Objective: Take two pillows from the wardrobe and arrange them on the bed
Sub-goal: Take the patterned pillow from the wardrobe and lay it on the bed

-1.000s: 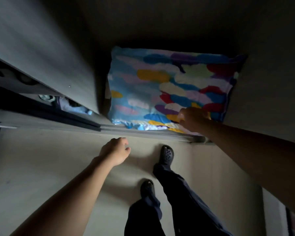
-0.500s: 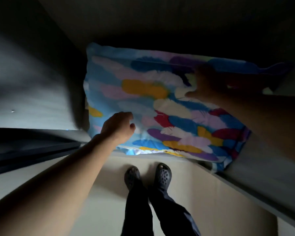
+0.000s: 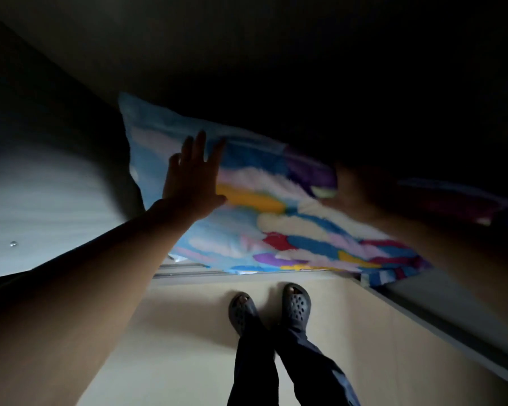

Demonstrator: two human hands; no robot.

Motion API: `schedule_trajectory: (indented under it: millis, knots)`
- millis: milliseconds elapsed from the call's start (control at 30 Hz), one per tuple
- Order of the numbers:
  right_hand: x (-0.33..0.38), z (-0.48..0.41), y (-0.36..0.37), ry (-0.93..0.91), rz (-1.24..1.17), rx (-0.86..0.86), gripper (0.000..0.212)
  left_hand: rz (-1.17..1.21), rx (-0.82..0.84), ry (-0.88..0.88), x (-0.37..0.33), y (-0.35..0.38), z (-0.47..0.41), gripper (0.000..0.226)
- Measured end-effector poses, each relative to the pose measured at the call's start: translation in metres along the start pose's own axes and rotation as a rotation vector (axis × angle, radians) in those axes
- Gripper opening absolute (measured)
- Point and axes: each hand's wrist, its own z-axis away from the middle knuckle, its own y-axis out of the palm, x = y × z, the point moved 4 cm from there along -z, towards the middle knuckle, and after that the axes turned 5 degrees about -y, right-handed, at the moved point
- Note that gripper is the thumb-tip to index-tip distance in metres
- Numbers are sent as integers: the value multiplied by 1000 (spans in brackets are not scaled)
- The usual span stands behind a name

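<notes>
A pillow [image 3: 264, 230] with a blue cover and bright feather-like patches lies on the wardrobe floor, its front edge hanging over the door track. My left hand [image 3: 192, 183] is flat over its left half, fingers spread. My right hand [image 3: 355, 191] lies in deep shadow on the pillow's far right part; whether its fingers grip the fabric is too dark to tell. No second pillow shows.
The wardrobe interior [image 3: 305, 68] above the pillow is dark. A pale sliding door panel [image 3: 41, 206] stands to the left, and the metal track [image 3: 188, 269] runs along the front. My feet in dark clogs [image 3: 270, 309] stand on the light floor [image 3: 173, 347].
My left hand went from a loose fist at the pillow's front edge to a flat, spread hand further in. My right hand reached deeper into the shadow. The view moved closer.
</notes>
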Motion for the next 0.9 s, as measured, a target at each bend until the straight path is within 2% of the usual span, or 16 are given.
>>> schedule_trajectory:
  millis: [67, 200, 267, 333, 433, 500, 667, 767, 900]
  knots:
    - [4, 43, 16, -20, -28, 63, 57, -102, 81, 37, -4, -5, 5, 115]
    - [14, 105, 17, -40, 45, 22, 46, -254, 180, 73, -13, -3, 37, 108]
    - [27, 133, 9, -134, 60, -41, 41, -277, 163, 116, -20, -5, 57, 99]
    - [44, 162, 2, -177, 78, -16, 41, -256, 128, 178, -25, -10, 78, 84]
    - [58, 198, -3, -182, 99, 3, 38, -170, 62, 277, -23, -13, 116, 55]
    - [68, 218, -3, -165, 78, -23, 29, -138, 67, 299, -16, -7, 148, 46]
    - [104, 285, -13, -156, 126, -117, 23, -110, 96, 213, 8, 12, 242, 53]
    - [129, 341, -33, -154, 98, -210, 23, -93, 40, 241, 12, 5, 308, 49]
    - [151, 402, -58, -151, 100, -243, 27, -69, 30, 271, 9, -18, 377, 47]
